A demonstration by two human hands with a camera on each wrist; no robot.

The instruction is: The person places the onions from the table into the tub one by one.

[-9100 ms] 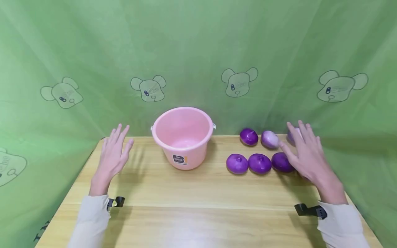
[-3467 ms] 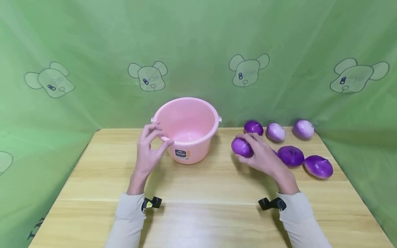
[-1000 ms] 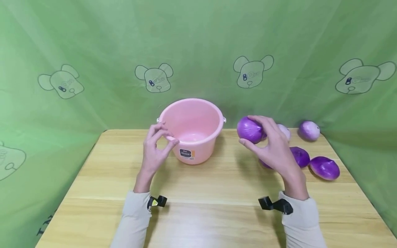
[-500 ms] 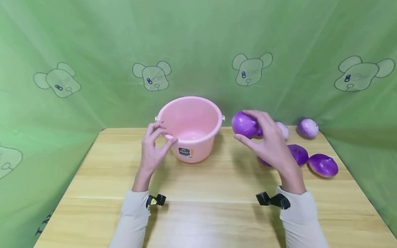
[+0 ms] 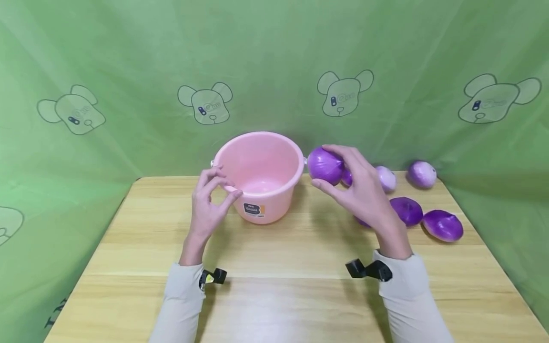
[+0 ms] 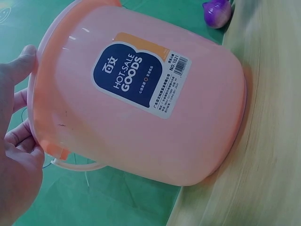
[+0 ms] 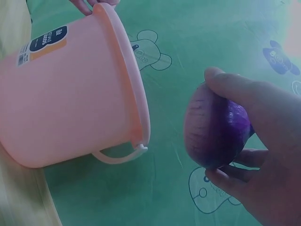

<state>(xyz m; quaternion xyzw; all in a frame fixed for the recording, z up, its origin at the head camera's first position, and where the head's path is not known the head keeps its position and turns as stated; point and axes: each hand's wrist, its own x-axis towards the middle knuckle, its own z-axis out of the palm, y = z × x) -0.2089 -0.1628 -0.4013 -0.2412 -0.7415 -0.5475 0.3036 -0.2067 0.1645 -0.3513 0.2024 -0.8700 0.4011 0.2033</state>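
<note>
A pink bucket [image 5: 279, 205] stands upright at the back of the table, a little left of centre; its inside shows no contents. My left hand [image 5: 205, 207] pinches the bucket's near-left rim, thumb outside and fingers over the inner side. In my right hand [image 5: 364, 195] a purple onion [image 5: 324, 166] is gripped between thumb and fingers, raised above the table just right of the bucket's rim. The right wrist view shows this onion [image 7: 211, 127] with a gap between it and the bucket [image 7: 80, 103]. Printed on the bucket's side is a label [image 6: 136, 75].
More onions lie at the right: a pale one [image 5: 386, 179], another pale one [image 5: 422, 174] and dark purple ones [image 5: 443, 225], some partly hidden behind my right hand. A green curtain [image 5: 274, 62] hangs close behind the wooden table [image 5: 274, 295].
My right hand has taken an onion from the front row, lifted it and carried it left toward the bucket. The left hand came to the rim earlier and stays there.
</note>
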